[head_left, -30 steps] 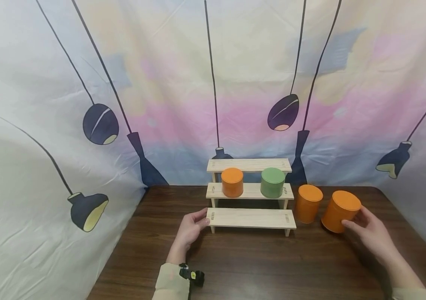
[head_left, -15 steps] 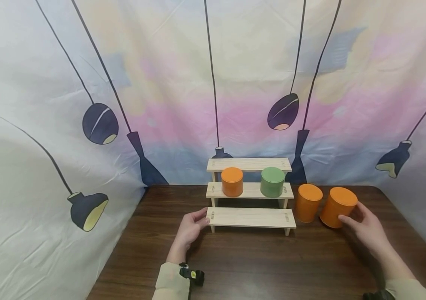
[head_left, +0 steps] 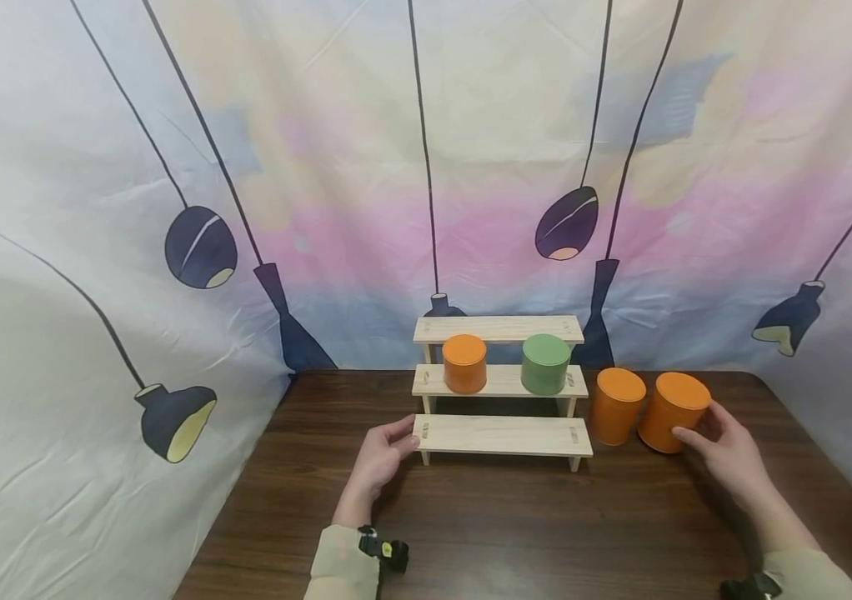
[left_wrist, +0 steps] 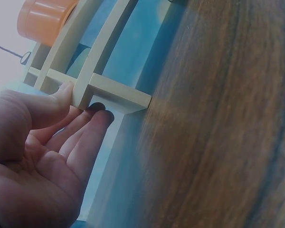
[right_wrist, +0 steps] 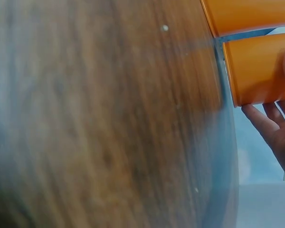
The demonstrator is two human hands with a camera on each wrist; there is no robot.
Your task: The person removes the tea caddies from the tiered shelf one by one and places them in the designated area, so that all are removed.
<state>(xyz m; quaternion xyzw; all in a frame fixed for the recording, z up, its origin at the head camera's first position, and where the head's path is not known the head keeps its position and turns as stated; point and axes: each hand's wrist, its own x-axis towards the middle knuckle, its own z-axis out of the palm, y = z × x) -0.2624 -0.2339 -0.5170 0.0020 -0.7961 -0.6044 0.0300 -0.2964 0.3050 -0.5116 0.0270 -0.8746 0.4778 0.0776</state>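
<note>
A three-step wooden display stand (head_left: 503, 436) stands on the table. My left hand (head_left: 379, 457) pinches the left end of its lowest step, thumb on top and fingers beneath in the left wrist view. At the right, my right hand (head_left: 729, 454) holds a tall orange canister (head_left: 672, 408) by its side, with the thumb in front and fingers behind. Close to its left is another tall orange canister (head_left: 618, 408), upright beside the stand. The middle step carries a short orange tin (head_left: 464, 364) on the left and a short green tin (head_left: 545, 365) on the right.
Dark wood-grain table (head_left: 516, 533) spreads around and in front of the stand. A printed cloth backdrop (head_left: 501, 167) with painted lamps hangs behind the table's far edge and along both sides.
My right hand has shifted the tall orange canister slightly left and away from me, nearer the other tall one. The left hand and the stand have stayed put.
</note>
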